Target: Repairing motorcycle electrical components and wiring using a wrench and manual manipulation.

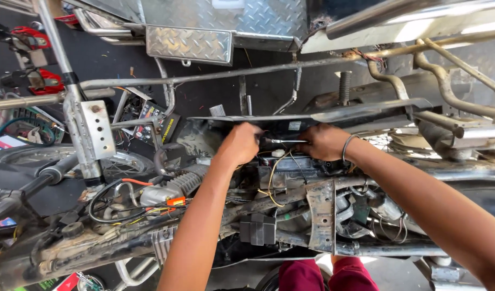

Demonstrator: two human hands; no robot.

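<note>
I look down on a stripped motorcycle frame (323, 215), rusty and dirty, with its seat off. My left hand (239, 143) is curled in a fist at the battery bay, gripping one end of a thin metal tool (284, 141). My right hand (323, 141), a metal bangle on its wrist, closes on the tool's other end just right of it. Under both hands sits a dark battery box (290, 171) with yellow and black wires (270, 186) trailing down. A flat dark metal plate (312, 116) runs just beyond my knuckles.
A diamond-plate metal box (189, 44) stands at the top. Chrome bars (204, 78) cross above the hands. The engine fins (177, 186) and black cables (104, 207) lie left; handlebar grip (53, 173) further left. Red tools (32, 37) rest on the dark floor. My maroon trousers (323, 275) show below.
</note>
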